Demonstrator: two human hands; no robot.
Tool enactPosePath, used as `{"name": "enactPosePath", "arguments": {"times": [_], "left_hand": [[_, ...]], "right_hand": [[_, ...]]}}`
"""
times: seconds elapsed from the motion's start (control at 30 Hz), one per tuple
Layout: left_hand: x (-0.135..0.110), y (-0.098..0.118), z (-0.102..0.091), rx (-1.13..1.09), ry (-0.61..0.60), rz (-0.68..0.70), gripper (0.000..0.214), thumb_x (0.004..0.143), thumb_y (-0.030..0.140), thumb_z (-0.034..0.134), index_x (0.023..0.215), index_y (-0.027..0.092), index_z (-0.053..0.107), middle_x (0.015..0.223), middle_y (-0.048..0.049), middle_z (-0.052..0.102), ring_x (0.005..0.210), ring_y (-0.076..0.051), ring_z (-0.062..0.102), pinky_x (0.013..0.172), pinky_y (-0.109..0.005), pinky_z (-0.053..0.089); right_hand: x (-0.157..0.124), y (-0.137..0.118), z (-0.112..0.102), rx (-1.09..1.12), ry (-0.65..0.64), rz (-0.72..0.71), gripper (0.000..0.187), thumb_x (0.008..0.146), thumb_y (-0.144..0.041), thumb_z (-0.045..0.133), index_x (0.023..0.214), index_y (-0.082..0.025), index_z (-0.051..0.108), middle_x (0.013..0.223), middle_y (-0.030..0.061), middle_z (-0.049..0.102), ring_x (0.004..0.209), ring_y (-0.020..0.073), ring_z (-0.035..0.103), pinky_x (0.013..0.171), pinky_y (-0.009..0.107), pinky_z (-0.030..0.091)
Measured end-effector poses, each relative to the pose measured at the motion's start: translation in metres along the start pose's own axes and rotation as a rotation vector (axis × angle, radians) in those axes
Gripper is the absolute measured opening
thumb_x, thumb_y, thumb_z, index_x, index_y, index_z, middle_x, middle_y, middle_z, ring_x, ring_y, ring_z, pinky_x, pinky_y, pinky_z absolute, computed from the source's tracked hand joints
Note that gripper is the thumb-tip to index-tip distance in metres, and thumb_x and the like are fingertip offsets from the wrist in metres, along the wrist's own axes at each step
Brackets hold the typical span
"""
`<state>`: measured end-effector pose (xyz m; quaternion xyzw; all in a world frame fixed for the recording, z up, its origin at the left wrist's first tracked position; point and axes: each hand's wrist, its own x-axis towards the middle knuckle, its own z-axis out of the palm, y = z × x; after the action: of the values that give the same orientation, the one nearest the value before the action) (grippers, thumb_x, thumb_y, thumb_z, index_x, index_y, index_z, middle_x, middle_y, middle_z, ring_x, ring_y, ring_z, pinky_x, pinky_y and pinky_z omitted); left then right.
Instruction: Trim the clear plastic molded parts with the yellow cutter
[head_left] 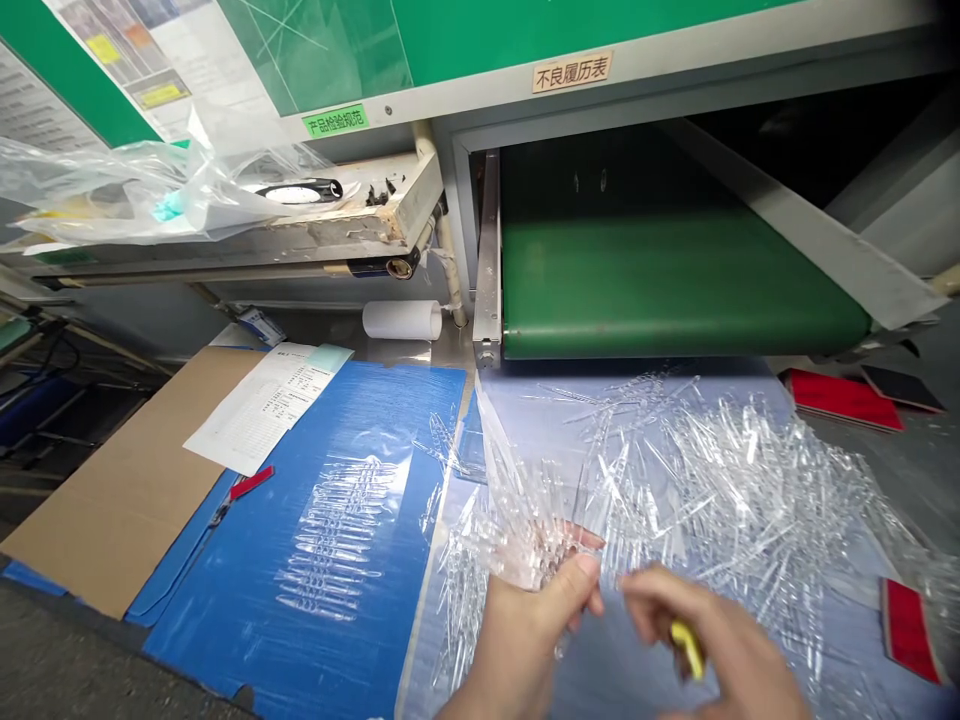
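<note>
My left hand (532,625) grips a bunch of clear moulded plastic parts (525,530) still joined on their runners. My right hand (709,640) is just to its right, with its fingers closed around a small yellow-handled tool (688,648). The tool's tip is hidden by my fingers. A large tangled heap of the same clear parts (731,480) lies beyond my hands on a pale plastic-covered surface (600,670). A neat row of clear parts (330,540) lies on a blue mat (225,625) to the left.
A green conveyor belt (675,290) runs out of a machine straight ahead. To the left lie a cardboard sheet (127,470), a printed paper form (270,405) and a white roll (401,320). Red pads (841,398) sit at the right. Loose plastic film (150,190) covers a ledge above.
</note>
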<state>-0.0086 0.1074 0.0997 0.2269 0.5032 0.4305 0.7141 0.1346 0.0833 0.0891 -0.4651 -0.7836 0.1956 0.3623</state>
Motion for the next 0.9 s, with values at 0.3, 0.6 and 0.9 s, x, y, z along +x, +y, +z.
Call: {"name": "enactPosePath", "arguments": {"times": [0.3,0.6,0.9], "left_hand": [[-0.003,-0.004,-0.009,0.131,-0.089,0.108,0.027,0.071,0.044,0.066,0.061,0.019,0.059,0.052,0.0031,0.05,0.055,-0.014,0.046,0.064,-0.029,0.038],[-0.006,-0.004,-0.008,0.107,-0.037,0.092,0.026,0.068,0.042,0.068,0.071,0.018,0.062,0.052,0.0047,0.048,0.052,-0.012,0.043,0.062,-0.028,0.037],[-0.005,-0.005,-0.012,0.153,-0.093,0.117,0.024,0.074,0.039,0.065,0.063,0.018,0.058,0.054,0.0039,0.05,0.051,-0.011,0.041,0.064,-0.028,0.037]], "right_hand": [[0.016,-0.004,-0.013,0.056,-0.178,0.246,0.02,0.094,-0.028,0.037,0.082,-0.024,0.052,0.068,-0.0022,0.06,0.058,0.0121,0.061,0.052,0.02,0.047],[0.012,-0.007,-0.011,0.058,-0.2,0.249,0.023,0.095,-0.028,0.035,0.078,-0.025,0.05,0.066,-0.0028,0.059,0.056,0.0114,0.059,0.05,0.019,0.045],[0.013,-0.005,-0.01,0.053,-0.208,0.256,0.023,0.095,-0.028,0.036,0.078,-0.024,0.051,0.066,-0.0028,0.059,0.055,0.0112,0.059,0.05,0.02,0.046]]}}
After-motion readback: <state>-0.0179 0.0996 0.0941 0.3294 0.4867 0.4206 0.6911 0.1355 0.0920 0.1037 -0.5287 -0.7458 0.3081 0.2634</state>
